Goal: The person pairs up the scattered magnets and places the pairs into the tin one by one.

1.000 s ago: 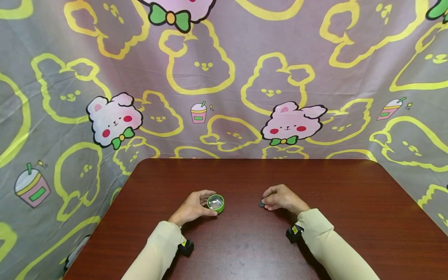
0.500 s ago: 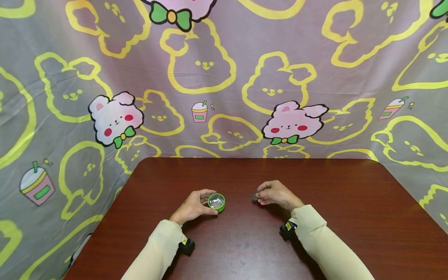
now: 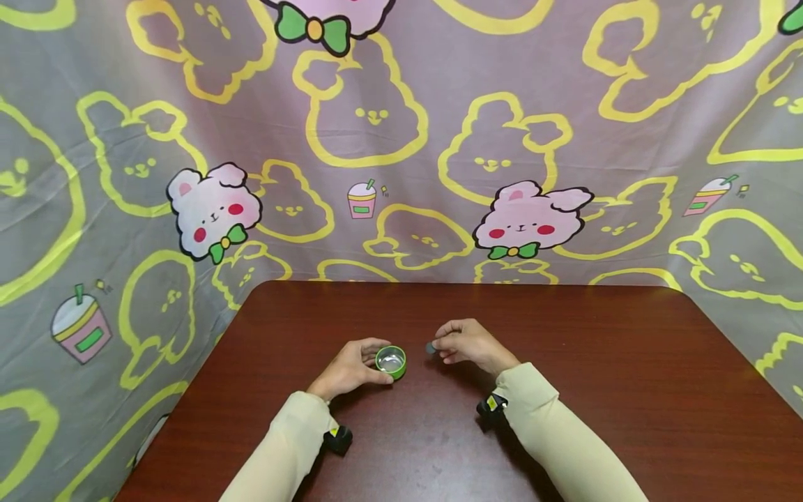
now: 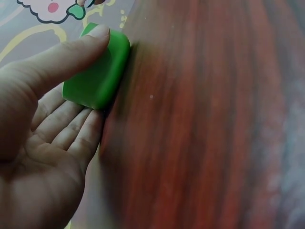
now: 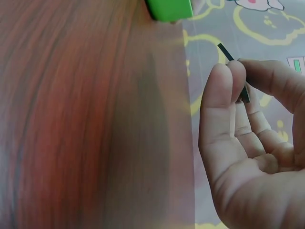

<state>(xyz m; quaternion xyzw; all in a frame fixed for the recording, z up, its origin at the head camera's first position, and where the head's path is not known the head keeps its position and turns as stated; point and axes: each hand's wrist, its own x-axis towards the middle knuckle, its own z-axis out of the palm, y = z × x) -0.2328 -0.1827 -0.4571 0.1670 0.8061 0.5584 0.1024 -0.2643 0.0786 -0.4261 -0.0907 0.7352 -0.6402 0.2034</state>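
Observation:
A small round green tin (image 3: pixel 390 371) with a silvery inside stands on the table, its top uncovered. My left hand (image 3: pixel 348 368) holds it from the left, thumb on the near side and fingers on the far side. In the left wrist view the thumb lies along the green wall of the tin (image 4: pixel 97 71). My right hand (image 3: pixel 472 343) is just right of the tin and pinches a thin dark grey disc (image 3: pixel 430 348) between thumb and fingertips. Seen edge-on in the right wrist view, the disc (image 5: pixel 226 51) is apart from the tin (image 5: pixel 171 8).
The brown wooden table (image 3: pixel 401 446) has rounded far corners. A patterned curtain (image 3: pixel 401 139) with cartoon bunnies hangs behind it and along the sides. Black wrist cameras sit at both cuffs.
My right hand has moved left with the disc, closing most of the distance to the tin. The left hand and tin stay in place, while the head view has shifted slightly.

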